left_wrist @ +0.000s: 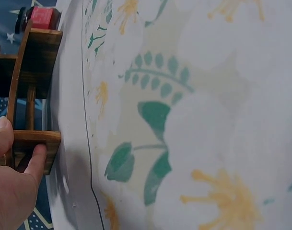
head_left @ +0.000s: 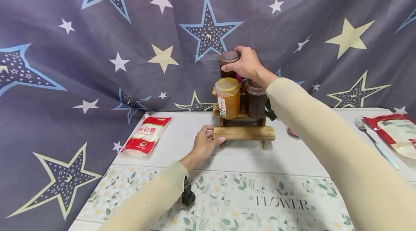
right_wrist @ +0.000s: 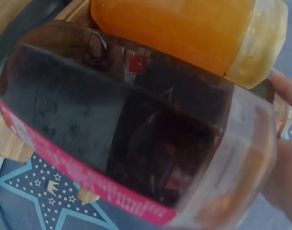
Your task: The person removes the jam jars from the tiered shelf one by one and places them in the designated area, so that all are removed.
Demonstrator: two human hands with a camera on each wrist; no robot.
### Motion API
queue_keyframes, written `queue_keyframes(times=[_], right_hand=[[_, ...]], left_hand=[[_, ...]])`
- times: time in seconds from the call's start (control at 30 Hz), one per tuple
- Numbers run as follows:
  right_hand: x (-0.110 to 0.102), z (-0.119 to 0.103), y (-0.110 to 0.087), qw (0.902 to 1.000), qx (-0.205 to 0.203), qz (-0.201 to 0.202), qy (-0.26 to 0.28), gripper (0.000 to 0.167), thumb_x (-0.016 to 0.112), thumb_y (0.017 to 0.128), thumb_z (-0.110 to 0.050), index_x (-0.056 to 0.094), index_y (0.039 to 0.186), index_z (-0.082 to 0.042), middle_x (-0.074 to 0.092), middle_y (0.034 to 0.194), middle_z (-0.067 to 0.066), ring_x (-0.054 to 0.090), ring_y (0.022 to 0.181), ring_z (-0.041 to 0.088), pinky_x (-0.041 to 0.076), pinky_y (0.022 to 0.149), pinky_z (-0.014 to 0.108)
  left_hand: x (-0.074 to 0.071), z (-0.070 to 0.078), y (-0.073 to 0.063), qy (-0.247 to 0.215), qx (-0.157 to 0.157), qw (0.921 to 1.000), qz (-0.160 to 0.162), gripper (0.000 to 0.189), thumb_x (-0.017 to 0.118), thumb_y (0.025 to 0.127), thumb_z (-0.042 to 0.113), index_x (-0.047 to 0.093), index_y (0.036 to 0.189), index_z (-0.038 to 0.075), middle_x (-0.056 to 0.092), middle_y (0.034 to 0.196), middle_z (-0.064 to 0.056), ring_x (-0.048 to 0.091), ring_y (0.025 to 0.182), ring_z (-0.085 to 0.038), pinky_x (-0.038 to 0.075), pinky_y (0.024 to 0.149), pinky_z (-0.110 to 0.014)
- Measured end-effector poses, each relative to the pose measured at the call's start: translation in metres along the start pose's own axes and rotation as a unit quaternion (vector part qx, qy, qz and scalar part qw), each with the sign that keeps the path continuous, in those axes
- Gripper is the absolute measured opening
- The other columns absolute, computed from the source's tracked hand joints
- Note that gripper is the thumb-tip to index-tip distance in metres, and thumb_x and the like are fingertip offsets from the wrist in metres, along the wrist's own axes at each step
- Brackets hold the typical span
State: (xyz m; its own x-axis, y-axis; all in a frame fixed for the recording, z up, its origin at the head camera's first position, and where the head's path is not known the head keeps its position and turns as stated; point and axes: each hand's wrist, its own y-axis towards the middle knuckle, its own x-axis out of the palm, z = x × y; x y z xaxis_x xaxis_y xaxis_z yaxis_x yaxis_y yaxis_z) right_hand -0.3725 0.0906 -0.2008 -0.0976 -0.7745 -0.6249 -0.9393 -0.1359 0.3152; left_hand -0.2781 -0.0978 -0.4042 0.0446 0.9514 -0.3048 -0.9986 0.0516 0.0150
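Observation:
My right hand (head_left: 248, 63) grips a dark jar (head_left: 227, 73) by its lid, at the top of the small wooden tiered rack (head_left: 243, 133). On the tier below stand a honey-coloured jar (head_left: 231, 102) with a yellow lid and, to its right, another dark jar (head_left: 255, 102). That second dark jar (right_wrist: 122, 120), pink-labelled, fills much of the right wrist view, while the gripped jar is mostly hidden there. My left hand (head_left: 204, 144) pinches the left end of the rack's front step, thumb and finger (left_wrist: 36, 165) on the wood.
A red-and-white sugar bag (head_left: 144, 135) lies left of the rack. At the right are a fork (head_left: 377, 144) with a pale handle and a red-and-white packet (head_left: 394, 133). A small red item (head_left: 292, 134) shows partly behind my right sleeve. A star-patterned cloth (head_left: 201, 32) hangs behind.

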Motion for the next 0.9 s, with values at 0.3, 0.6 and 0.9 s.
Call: queue_keyframes(times=[0.3,0.6,0.9], right_hand=[[-0.031,0.008,-0.010,0.9994,0.002,0.034,-0.001,0.073,0.077,0.080,-0.034,0.045,0.138,-0.003,0.057,0.124,0.015,0.054,0.105,0.024,0.047,0.090,0.036],[-0.055,0.011,-0.015,0.9984,0.014,0.055,-0.002,0.081,0.076,0.079,-0.039,0.040,0.143,-0.004,0.055,0.129,0.016,0.054,0.110,0.025,0.045,0.095,0.037],[-0.081,0.023,-0.031,0.9952,0.018,0.089,-0.037,0.080,0.077,0.078,-0.041,0.045,0.141,-0.004,0.058,0.126,0.015,0.054,0.107,0.025,0.046,0.088,0.037]], left_hand=[[0.000,0.000,-0.002,-0.010,0.002,0.9999,-0.008,0.057,0.074,0.086,0.010,0.045,0.135,0.002,0.066,0.110,-0.015,0.063,0.091,-0.020,0.054,0.078,-0.036],[-0.001,0.001,-0.001,-0.007,-0.004,1.0000,-0.003,0.056,0.073,0.086,0.010,0.046,0.134,0.004,0.066,0.110,-0.014,0.063,0.092,-0.020,0.053,0.075,-0.030],[-0.001,0.000,0.000,-0.014,-0.003,0.9999,-0.005,0.055,0.073,0.086,0.008,0.046,0.133,0.003,0.066,0.112,-0.015,0.064,0.095,-0.022,0.054,0.077,-0.029]])
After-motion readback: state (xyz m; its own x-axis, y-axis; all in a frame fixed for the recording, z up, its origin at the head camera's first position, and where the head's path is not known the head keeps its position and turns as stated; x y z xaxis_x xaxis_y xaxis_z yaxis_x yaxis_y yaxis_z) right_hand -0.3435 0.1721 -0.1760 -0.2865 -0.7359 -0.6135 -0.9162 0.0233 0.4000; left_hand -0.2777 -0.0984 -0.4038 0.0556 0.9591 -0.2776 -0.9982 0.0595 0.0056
